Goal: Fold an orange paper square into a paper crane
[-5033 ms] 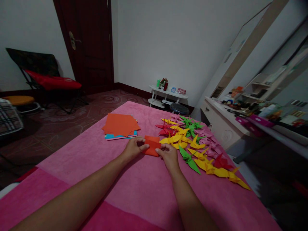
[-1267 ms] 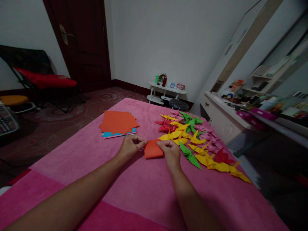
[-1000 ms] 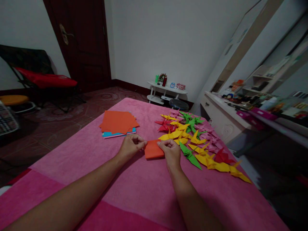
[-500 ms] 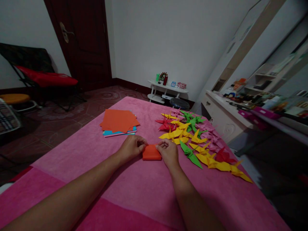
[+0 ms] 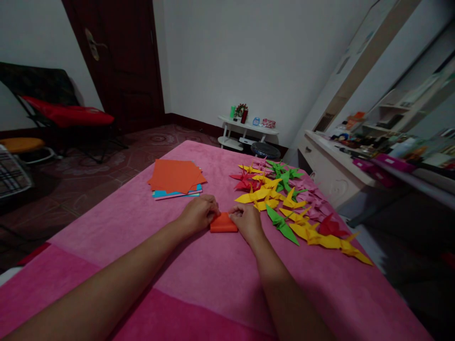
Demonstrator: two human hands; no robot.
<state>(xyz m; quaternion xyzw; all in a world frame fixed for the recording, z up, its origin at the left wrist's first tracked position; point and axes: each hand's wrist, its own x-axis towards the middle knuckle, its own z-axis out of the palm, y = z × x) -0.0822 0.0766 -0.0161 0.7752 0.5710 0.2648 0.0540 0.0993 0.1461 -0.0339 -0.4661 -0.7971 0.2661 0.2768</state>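
A folded sheet of orange paper [image 5: 223,224] lies on the pink cloth between my hands, its near edge rounded at a fold. My left hand [image 5: 201,212] pinches its far left corner, fingers bent. On the far right corner, my right hand [image 5: 249,219] holds the paper between thumb and fingers. Beyond my left hand is a stack of square sheets [image 5: 176,176], orange on top with blue and pink edges below. To the right of my right hand lie several folded paper cranes [image 5: 273,193] in yellow, green, red and pink; a green crane [image 5: 282,225] is nearest.
Pink cloth covers the table [image 5: 170,303]. Past its far edge stands a low white shelf [image 5: 249,125] with small items. A cluttered dresser [image 5: 334,161] is on the right. At the left are a red-seated folding chair [image 5: 67,113] and a brown door [image 5: 121,61].
The folded orange paper looks flatter from front to back, its near edge slightly farther away. My left hand's fingers have curled more over its corner; both hands stay on the paper.
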